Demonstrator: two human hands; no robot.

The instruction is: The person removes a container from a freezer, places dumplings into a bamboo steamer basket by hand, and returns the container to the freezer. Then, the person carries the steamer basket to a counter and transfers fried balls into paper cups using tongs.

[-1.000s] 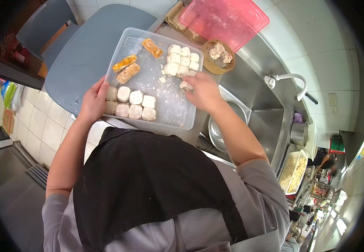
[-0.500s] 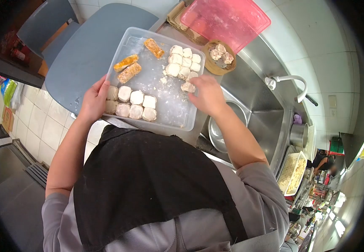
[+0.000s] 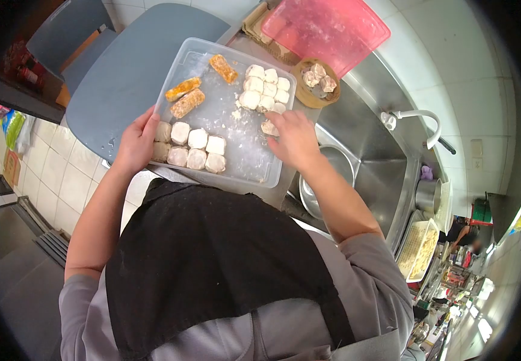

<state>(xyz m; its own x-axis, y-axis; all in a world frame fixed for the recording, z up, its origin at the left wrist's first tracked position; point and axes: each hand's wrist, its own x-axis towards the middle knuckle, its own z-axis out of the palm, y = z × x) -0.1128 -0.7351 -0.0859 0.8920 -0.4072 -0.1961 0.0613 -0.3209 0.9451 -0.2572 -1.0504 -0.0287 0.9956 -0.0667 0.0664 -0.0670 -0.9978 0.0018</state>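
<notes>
My left hand [image 3: 135, 143] grips the left rim of a clear plastic tray [image 3: 236, 133]. Over the tray's right side, my right hand [image 3: 293, 137] has its fingertips on a whitish dumpling [image 3: 269, 127], just below a block of white dumplings [image 3: 265, 88]. Two rows of pale dumplings [image 3: 197, 139] lie along the tray's near left side. Three orange floured rolls [image 3: 222, 69] rest in the upper left part. Crumbs and flour are scattered mid-tray.
A round bamboo steamer [image 3: 301, 95] with several dumplings sits beside the tray, near a red translucent lid [image 3: 332, 30]. To the right are a steel sink [image 3: 381, 174] with a metal bowl and a white faucet [image 3: 423, 114]. A grey table [image 3: 122, 78] stands left; a person [image 3: 458, 233] is far right.
My right hand has shifted its fingers slightly around the single dumpling. My left hand stays on the tray's rim. The view has moved slightly.
</notes>
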